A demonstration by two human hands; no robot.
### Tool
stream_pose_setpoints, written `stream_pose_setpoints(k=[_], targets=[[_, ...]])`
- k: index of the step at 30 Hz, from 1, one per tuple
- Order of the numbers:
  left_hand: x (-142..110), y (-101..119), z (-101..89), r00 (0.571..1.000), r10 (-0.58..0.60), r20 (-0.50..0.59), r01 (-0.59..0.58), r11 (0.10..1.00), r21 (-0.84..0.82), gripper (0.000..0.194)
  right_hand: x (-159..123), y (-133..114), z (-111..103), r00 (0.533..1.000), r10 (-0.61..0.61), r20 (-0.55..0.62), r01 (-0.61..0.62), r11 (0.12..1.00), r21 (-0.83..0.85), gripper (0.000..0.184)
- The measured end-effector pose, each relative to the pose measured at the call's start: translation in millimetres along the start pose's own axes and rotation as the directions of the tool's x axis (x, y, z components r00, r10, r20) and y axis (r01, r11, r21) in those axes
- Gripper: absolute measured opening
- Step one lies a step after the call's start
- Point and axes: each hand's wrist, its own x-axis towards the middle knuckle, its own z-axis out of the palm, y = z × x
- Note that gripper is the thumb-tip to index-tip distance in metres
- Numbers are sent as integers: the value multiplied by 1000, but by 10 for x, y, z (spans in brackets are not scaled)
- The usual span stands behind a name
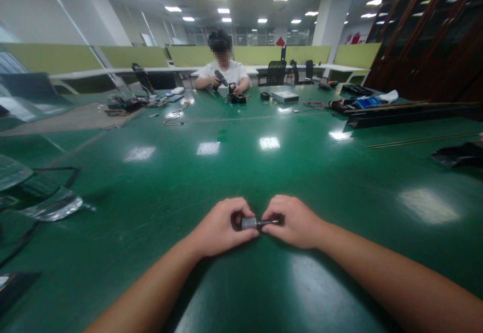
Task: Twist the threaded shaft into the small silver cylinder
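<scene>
My left hand (224, 226) is closed around a small grey cylinder (249, 223), thumb below and fingers above. From the cylinder's right end runs a thin dark rod (268, 222), in line with it and lying level. My right hand (294, 221) pinches this rod between thumb and fingers. Both hands are close together, low over the green tabletop (241, 172). Whether the cylinder and rod are one piece or two, I cannot tell. The fingers hide the cylinder's left end and part of the rod.
Across the table a person (222, 71) in a white shirt holds a dark power tool (221, 77). At left lies clear plastic wrapping (56, 204) beside a black cable. Black channels (396, 116) and thin rods (422, 140) lie at right. A metal box (286, 96) stands farther back.
</scene>
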Motion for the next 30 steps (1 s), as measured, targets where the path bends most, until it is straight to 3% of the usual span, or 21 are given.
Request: stream_pose_setpoints(k=[30], targets=[[-5, -11, -14, 1000, 14, 6, -14, 1000, 16, 19, -55, 27, -89, 1000, 14, -6, -15, 999, -45, 8]])
